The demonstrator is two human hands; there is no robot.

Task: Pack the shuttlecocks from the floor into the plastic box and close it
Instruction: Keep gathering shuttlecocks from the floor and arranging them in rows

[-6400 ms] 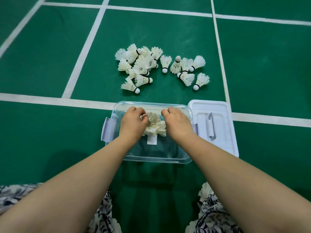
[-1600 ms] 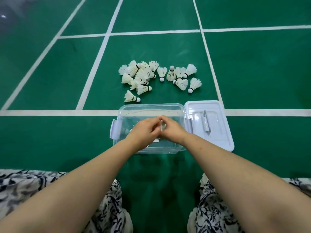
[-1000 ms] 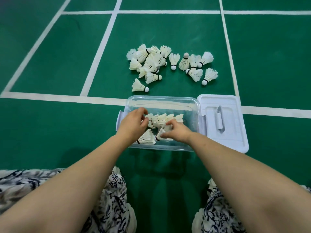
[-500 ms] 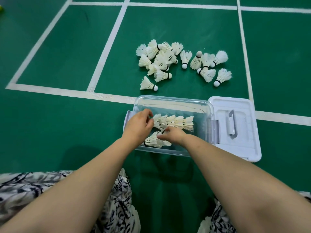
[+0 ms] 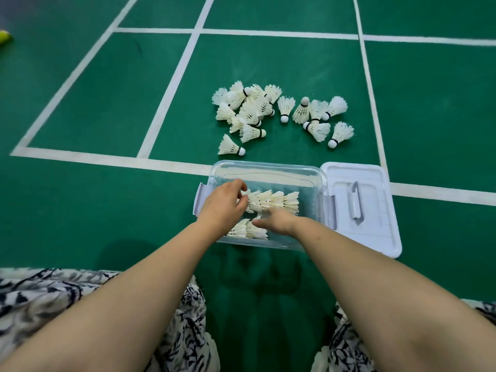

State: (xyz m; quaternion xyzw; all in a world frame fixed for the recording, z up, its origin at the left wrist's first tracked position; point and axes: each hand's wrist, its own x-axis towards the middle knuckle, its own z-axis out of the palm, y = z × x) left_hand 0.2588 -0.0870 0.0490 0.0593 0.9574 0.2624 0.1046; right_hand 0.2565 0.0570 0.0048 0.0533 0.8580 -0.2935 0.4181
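Observation:
The clear plastic box (image 5: 268, 167) stands open on the green floor in front of me. Inside lie a nested row of white shuttlecocks (image 5: 273, 201) and a shorter row (image 5: 247, 231) nearer to me. My left hand (image 5: 222, 205) curls its fingers and thumb round the left end of the longer row. My right hand (image 5: 276, 220) hovers low over the box between the two rows, fingers pointing left and slightly blurred, holding nothing I can see. Several loose shuttlecocks (image 5: 268, 111) lie in a pile on the floor beyond the box.
The white lid (image 5: 359, 210) with its handle lies flat on the floor against the box's right side. White court lines cross the floor. My patterned clothing covers my knees at the bottom. A yellow-green object (image 5: 4, 36) shows at the far left edge.
Both hands have brought a nested row of shuttlecocks down into the box and laid it there. My right hand has let go and drifted toward the nearer row. The pile is unchanged.

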